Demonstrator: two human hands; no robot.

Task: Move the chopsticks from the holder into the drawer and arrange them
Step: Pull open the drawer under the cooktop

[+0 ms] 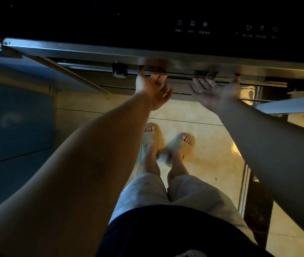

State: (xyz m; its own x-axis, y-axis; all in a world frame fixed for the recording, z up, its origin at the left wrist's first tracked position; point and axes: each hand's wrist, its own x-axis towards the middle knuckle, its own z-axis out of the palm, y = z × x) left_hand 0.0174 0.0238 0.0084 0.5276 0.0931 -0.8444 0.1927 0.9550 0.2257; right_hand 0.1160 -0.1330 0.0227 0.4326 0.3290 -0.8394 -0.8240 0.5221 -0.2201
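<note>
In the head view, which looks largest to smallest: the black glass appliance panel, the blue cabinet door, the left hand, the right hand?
1. black glass appliance panel
2. blue cabinet door
3. left hand and right hand: alike, not ranked.

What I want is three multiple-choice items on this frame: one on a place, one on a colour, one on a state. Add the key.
1. Where do the fingers of the left hand and right hand reach?
A. Down to the floor tiles
B. Under the steel edge of the appliance front
C. Onto the blue cabinet door

2. What colour is the control panel?
A. White
B. Red
C. Black

3. How are the two hands turned?
A. Palms up, holding nothing
B. Closed in fists
C. Pinching chopsticks

Key: 1 B, the fingertips vanish beneath the metal strip. 2 C, pale icons sit on a black face. 3 A, both bare palms face the camera and no chopsticks are in view.
</note>
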